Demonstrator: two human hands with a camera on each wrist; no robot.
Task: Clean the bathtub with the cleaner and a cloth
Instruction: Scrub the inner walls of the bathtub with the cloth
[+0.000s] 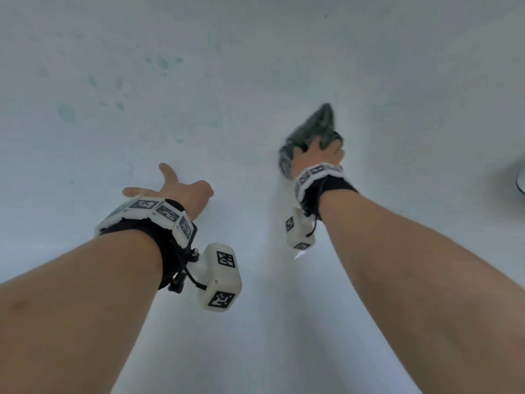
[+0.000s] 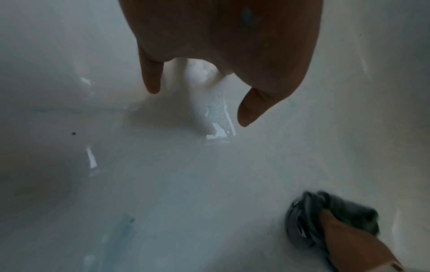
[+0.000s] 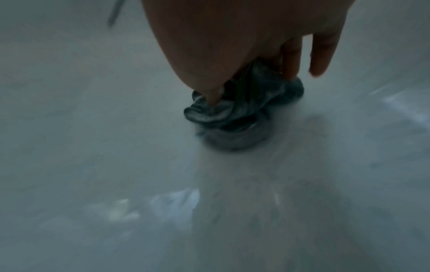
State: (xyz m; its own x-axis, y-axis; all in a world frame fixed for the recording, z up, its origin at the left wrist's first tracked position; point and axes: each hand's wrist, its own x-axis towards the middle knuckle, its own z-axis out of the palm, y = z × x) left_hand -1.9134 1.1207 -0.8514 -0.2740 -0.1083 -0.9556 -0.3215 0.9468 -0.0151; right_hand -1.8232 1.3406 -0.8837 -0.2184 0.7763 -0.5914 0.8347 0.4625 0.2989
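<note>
My right hand (image 1: 318, 155) is bunching the crumpled dark grey-green cloth (image 1: 314, 129) under its fingers (image 3: 291, 60), thumb and fingers curling into the folds and pressing it against the glossy white bathtub (image 1: 255, 66) right of frame centre. The round metal drain (image 2: 293, 220) is peeking out just beside the cloth, partly covered by it. My left hand (image 1: 176, 189) is lying spread, fingers straight and holding nothing, on the tub surface at lower left of centre. Pale blue-green cleaner spots (image 1: 162, 61) are dotting the upper left, well apart from the cloth. Both forearms are reaching forward from the bottom corners, each wearing a white tagged wristband (image 1: 153, 214).
</note>
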